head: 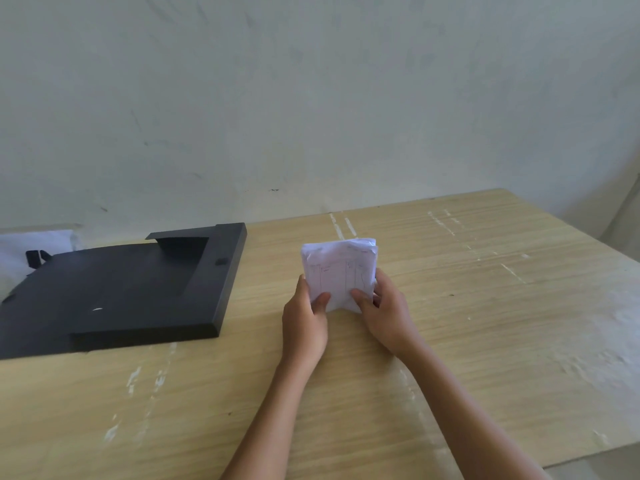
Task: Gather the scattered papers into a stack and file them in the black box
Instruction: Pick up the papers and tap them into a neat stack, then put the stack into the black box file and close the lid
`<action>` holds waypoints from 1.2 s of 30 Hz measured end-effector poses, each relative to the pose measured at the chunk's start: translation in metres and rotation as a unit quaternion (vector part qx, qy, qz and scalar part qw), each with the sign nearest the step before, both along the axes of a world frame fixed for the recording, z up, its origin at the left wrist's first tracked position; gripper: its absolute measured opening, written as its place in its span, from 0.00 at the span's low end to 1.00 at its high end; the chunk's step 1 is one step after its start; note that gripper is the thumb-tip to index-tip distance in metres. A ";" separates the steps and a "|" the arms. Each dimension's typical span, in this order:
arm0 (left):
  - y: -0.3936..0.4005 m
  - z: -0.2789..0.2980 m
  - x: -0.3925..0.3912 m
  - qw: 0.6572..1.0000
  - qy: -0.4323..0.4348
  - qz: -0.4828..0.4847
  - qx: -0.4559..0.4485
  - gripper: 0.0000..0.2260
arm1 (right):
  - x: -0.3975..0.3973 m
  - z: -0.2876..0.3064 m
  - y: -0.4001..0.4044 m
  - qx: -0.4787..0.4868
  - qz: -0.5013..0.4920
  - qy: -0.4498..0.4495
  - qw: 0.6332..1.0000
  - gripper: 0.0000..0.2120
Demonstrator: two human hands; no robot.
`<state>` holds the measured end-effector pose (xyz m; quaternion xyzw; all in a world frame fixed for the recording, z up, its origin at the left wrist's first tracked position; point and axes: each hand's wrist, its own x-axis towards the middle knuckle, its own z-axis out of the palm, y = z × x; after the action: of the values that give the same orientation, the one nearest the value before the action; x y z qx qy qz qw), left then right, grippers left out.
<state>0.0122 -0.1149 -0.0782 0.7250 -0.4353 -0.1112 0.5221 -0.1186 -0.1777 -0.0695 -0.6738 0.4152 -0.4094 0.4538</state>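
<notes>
The stack of papers (340,271) stands on its lower edge on the wooden bench (485,323), tilted slightly, near the middle of the surface. The sheets are white; the face toward the camera carries faint ruled lines and handwriting too small to read. The upper edges of the sheets are uneven and not fully aligned.

The left hand (304,323) grips the lower left side of the stack, thumb on the front face and fingers curled behind it. The right hand (384,306) grips the lower right side in the same manner, thumb on the front face, fingers wrapped round the back edge. Both forearms extend from the lower edge of the view.

The black box (114,292) lies open and flat on the bench to the left of the stack, apart from it and from both hands. Its raised side walls are visible along the far and right edges. A small pale mark shows on its inner surface.

Beyond the box, at the left edge of the view, a white sheet-like object (31,244) is partly visible; its nature cannot be determined. A pale, scuffed wall (311,98) stands behind the bench.
</notes>
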 end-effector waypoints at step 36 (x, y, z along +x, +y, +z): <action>0.060 0.062 0.319 0.946 0.001 0.188 0.263 0.17 | 0.197 -0.018 0.079 -0.323 0.204 0.229 0.895 0.23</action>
<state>0.3310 -0.0548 -0.0159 0.9050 -0.2459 -0.1229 0.3245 0.0789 -0.0987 -0.0879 -0.9286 0.2058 -0.2531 0.1770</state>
